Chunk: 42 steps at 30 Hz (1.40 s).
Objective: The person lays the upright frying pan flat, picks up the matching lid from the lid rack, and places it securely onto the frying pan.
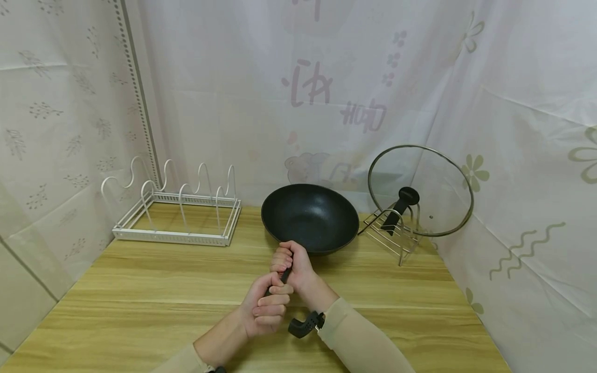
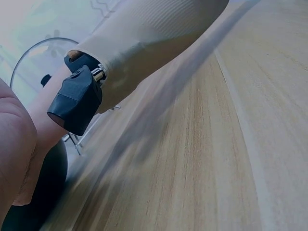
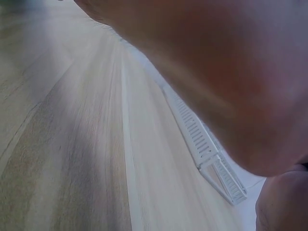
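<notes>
While both our hands are wrapped around one black handle (image 1: 286, 275), the right hand (image 1: 299, 263) takes the end next to the wok (image 1: 310, 215) and the left hand (image 1: 267, 306) takes the part nearer our body. On each hand we see the fingers curled closely round the grip. Both hands sit close together, one ahead of the other, and a short length of handle shows between them.

We locate the wok directly beyond the right hand, with its hollow side up and turned somewhat back toward us. We cannot tell whether its base touches the table (image 1: 196, 282), which extends beneath and around both hands.

To the left of the hands and farther away, we find a white rack (image 1: 172, 237) with a row of upright wire loops. To the right of the hands, also farther away, we find a wire stand (image 1: 400, 248). It holds a glass lid (image 1: 436, 181) on edge and leaning, with the black knob (image 1: 409, 196) facing our side. In the head view, the wok's right edge appears just beside this stand.

Behind all these items, beyond the hands, hangs a printed curtain (image 1: 224, 103). On our right wrist, just behind the hand, we note a black mount (image 1: 303, 325) at the cuff of a beige sleeve (image 1: 361, 334).
</notes>
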### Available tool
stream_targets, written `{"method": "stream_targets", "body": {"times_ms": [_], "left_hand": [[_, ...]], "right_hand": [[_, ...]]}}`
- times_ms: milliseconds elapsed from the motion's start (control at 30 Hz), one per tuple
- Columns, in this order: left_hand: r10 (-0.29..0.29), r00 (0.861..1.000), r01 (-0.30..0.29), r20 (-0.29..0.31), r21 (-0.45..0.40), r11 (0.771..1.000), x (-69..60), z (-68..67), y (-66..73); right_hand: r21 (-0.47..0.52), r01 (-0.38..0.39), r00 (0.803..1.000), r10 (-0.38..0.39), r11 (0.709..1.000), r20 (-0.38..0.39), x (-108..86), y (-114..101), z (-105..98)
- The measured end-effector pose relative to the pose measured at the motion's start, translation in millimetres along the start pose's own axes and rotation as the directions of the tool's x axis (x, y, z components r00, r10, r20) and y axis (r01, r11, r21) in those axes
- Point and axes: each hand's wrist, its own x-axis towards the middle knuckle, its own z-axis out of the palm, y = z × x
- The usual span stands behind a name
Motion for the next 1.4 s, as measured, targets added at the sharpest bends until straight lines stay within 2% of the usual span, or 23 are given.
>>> {"method": "stream_targets", "body": {"times_ms": [433,700,867,1000,1133,1267,1400], "left_hand": [[-0.003,1.0,0.003,0.003,0.002,1.0,0.2,-2.4,0.4],[0.002,0.999,-0.001,-0.032,0.007,1.0,-1.0,-2.4,0.5],[0.012,0.998,-0.01,-0.057,0.035,0.999,-2.2,-1.9,0.9],[0.025,0.995,-0.019,-0.094,0.064,0.998,-3.4,-0.9,0.9],[0.047,0.986,-0.03,-0.157,0.111,0.993,-4.0,0.5,-0.2],[0.082,0.967,-0.039,-0.24,0.18,0.983,-5.1,2.4,-1.3],[0.107,0.949,-0.038,-0.297,0.228,0.973,-5.9,4.5,-2.1]], "right_hand": [[-0.005,0.008,1.0,-0.009,1.0,-0.014,1.2,0,-3],[-0.001,0.011,1.0,-0.011,1.0,-0.016,1.6,0,-4],[-0.017,0.035,0.997,-0.036,0.999,-0.061,2.1,1,-5],[-0.1,0.081,0.989,-0.092,0.992,-0.113,3.4,3,-8],[-0.186,0.117,0.975,-0.149,0.976,-0.168,4.6,5,-11],[-0.274,0.134,0.96,-0.193,0.952,-0.203,6.5,8,-15],[-0.349,0.128,0.949,-0.216,0.928,-0.228,7.8,9,-18]]}}
